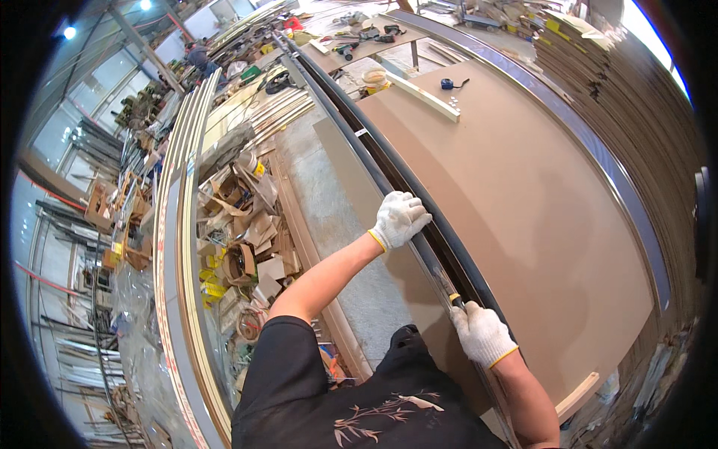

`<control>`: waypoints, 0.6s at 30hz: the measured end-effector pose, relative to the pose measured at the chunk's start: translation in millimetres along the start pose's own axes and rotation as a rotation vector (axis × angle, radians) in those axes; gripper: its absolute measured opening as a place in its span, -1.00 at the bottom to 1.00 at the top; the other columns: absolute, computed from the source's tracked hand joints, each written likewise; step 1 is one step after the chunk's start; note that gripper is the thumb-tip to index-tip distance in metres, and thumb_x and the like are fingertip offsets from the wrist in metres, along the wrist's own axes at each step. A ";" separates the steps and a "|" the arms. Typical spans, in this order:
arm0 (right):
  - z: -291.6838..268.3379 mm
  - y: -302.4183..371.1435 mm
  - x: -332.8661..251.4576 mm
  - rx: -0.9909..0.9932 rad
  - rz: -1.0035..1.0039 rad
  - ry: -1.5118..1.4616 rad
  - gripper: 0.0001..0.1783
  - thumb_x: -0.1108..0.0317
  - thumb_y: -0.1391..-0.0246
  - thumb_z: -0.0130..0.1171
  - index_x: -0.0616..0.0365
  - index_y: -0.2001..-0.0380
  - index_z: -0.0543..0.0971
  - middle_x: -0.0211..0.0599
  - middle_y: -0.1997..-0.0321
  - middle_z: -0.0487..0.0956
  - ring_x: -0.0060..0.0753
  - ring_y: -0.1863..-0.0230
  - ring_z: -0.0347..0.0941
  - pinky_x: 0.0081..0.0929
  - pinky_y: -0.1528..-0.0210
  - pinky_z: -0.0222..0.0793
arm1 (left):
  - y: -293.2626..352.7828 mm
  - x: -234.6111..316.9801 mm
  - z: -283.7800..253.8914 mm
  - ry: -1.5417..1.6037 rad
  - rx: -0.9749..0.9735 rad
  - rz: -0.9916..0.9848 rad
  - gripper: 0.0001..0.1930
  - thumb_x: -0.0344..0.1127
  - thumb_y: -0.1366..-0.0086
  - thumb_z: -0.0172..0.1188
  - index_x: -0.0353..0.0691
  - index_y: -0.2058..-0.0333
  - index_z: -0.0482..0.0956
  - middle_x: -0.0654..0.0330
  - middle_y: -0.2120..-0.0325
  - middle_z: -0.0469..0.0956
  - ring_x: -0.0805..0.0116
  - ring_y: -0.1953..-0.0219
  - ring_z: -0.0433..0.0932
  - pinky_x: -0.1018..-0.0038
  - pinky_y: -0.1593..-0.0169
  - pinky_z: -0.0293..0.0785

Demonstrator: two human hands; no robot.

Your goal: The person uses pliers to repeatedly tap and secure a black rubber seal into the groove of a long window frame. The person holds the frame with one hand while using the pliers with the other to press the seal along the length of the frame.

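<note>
A pair of long dark strips (419, 193) with a groove between them runs from the far left down toward me along a brown panel (538, 194). My left hand (402, 218), in a white knit glove, is closed over the nearer strip, its fingers curled across the top edge. Closer to my body, my right hand (482, 334), gloved likewise, grips a small hand tool with a black and yellow handle (456, 300). That tool lies along the groove; its kind is hard to make out, since the palm hides most of it.
On the panel lie a blue tape measure (447, 84) and a pale wooden batten (422, 97). Power drills (345, 50) rest on a table beyond. Cardboard scraps (243, 262) litter the floor at left, beside long stacked strips (183, 187). A tall stack of brown sheets (628, 97) stands right.
</note>
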State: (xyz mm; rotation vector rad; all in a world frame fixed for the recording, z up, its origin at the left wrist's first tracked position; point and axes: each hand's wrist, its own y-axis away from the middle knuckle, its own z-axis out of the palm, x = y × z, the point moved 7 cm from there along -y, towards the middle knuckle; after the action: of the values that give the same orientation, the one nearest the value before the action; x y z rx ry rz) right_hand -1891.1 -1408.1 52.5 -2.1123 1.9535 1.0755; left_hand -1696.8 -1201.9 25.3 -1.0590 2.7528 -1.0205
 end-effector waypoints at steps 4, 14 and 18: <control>3.1 28.8 25.0 0.032 -0.022 -0.005 -0.49 -0.06 -0.45 0.00 0.23 0.29 0.52 0.26 0.42 0.64 0.42 0.27 0.61 0.29 0.18 0.51 | 0.0 39.5 2.4 -0.021 0.001 0.011 -0.68 -0.13 -0.26 0.34 -0.07 0.61 0.53 0.24 0.53 0.51 0.16 0.38 0.52 0.18 0.21 0.41; 8.9 71.9 52.3 0.017 -0.034 -0.023 -0.50 -0.07 -0.44 0.03 0.20 0.32 0.51 0.25 0.44 0.63 0.42 0.30 0.61 0.28 0.21 0.51 | 20.5 107.4 9.5 0.069 0.081 -0.025 -0.64 -0.10 -0.28 0.30 -0.10 0.64 0.48 0.21 0.56 0.43 0.12 0.42 0.46 0.16 0.25 0.34; 8.9 84.8 58.8 0.003 -0.030 -0.010 -0.50 -0.06 -0.45 0.02 0.22 0.31 0.53 0.27 0.42 0.64 0.43 0.27 0.61 0.29 0.18 0.50 | 25.8 120.0 14.9 0.025 0.074 -0.005 -0.67 -0.09 -0.29 0.30 -0.08 0.59 0.49 0.24 0.52 0.45 0.16 0.37 0.48 0.18 0.20 0.36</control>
State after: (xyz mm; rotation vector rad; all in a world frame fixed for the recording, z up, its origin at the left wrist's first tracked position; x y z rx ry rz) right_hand -1974.3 -1469.8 48.5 -2.1236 1.9117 1.0756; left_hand -1800.9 -1268.7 23.0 -1.0504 2.7095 -1.1337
